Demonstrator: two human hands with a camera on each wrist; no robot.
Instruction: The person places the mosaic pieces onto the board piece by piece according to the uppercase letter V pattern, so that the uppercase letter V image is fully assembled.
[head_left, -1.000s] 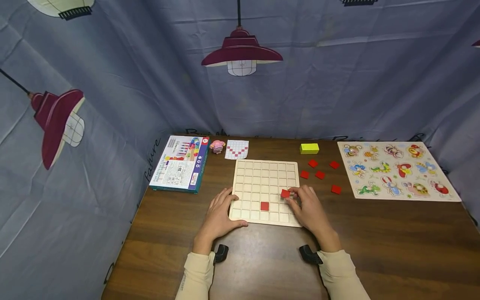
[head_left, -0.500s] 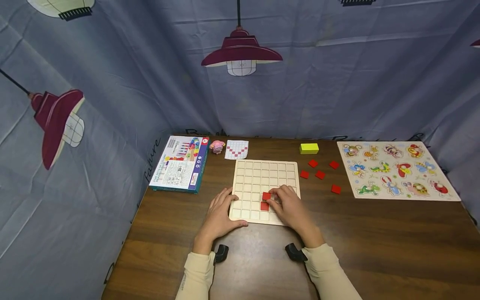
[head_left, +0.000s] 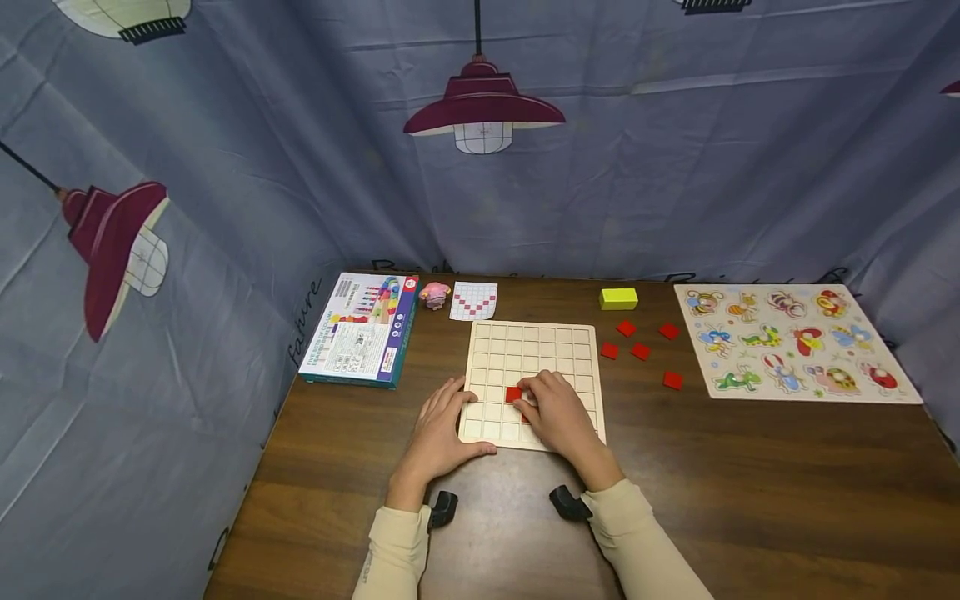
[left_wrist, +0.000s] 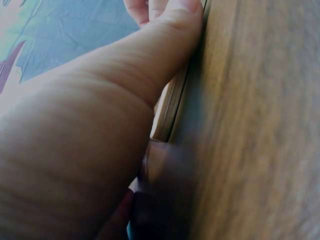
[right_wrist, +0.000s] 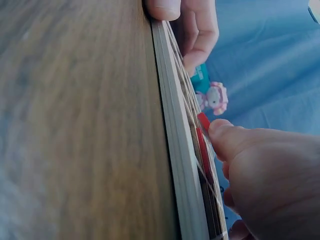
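Note:
A pale wooden grid board [head_left: 536,342] lies on the table before me. My left hand [head_left: 438,429] holds its near left corner, thumb along the front edge and fingertips on the left side. Between the thumb and fingers of my right hand [head_left: 558,412] I pinch a red square tile [head_left: 513,394] over the board's lower middle; the right wrist view shows this tile [right_wrist: 204,121] tilted at the board's surface. A second red tile [right_wrist: 204,152] sits in a cell close by, mostly covered by my right hand in the head view.
Several loose red tiles [head_left: 640,352] lie right of the board, near a yellow block [head_left: 618,299]. An insect puzzle board [head_left: 795,342] lies far right. Behind the grid board are a pattern card [head_left: 473,301] and a pink figurine [head_left: 434,294]; a game box [head_left: 360,329] lies left.
My right hand has carried the red tile leftward across the board, past the tile in its cell, to the cell area up and left of it. The left hand stays in place.

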